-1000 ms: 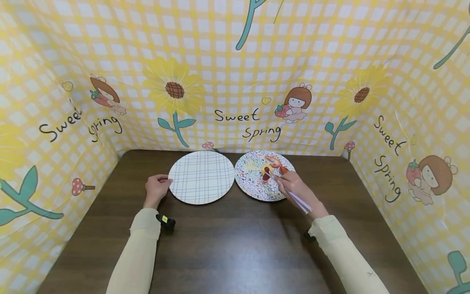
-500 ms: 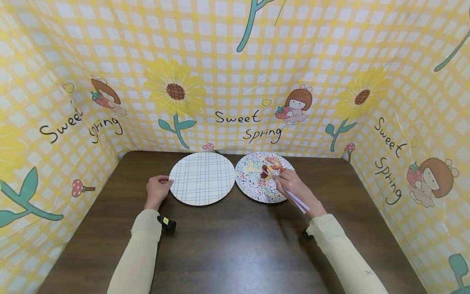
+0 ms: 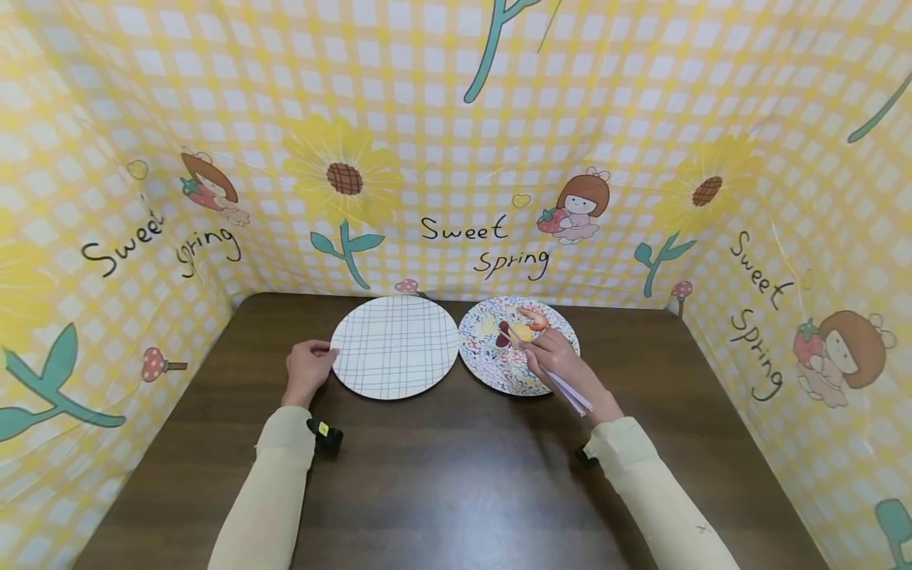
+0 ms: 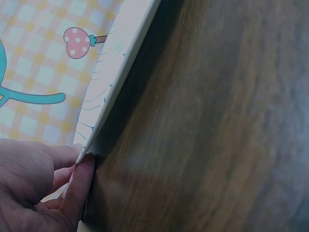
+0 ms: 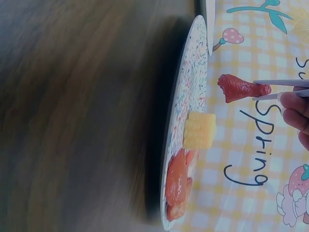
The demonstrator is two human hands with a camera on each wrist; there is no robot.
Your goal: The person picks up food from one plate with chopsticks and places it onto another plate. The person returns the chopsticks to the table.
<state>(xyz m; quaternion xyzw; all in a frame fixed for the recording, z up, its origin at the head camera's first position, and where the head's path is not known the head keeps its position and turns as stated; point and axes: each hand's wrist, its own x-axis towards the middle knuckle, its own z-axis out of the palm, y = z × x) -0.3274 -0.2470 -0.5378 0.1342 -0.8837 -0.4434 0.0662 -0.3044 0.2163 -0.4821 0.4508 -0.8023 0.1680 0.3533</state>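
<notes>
Chopsticks (image 5: 281, 82) hold red drumstick (image 5: 236, 89) before cloth (image 3: 456, 166) reading "Sweet Spring".

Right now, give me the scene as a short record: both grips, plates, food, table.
left grip: bare hand, pinches rim of grid-lined plate
right grip: bare hand, holds chopsticks
chopsticks hold: dark red drumstick-shaped piece, off the plate
plates: side by side; grid-lined left, speckled plate right
on speckled plate: yellow corn piece, orange-red food
table: dark wood-grain top
</notes>
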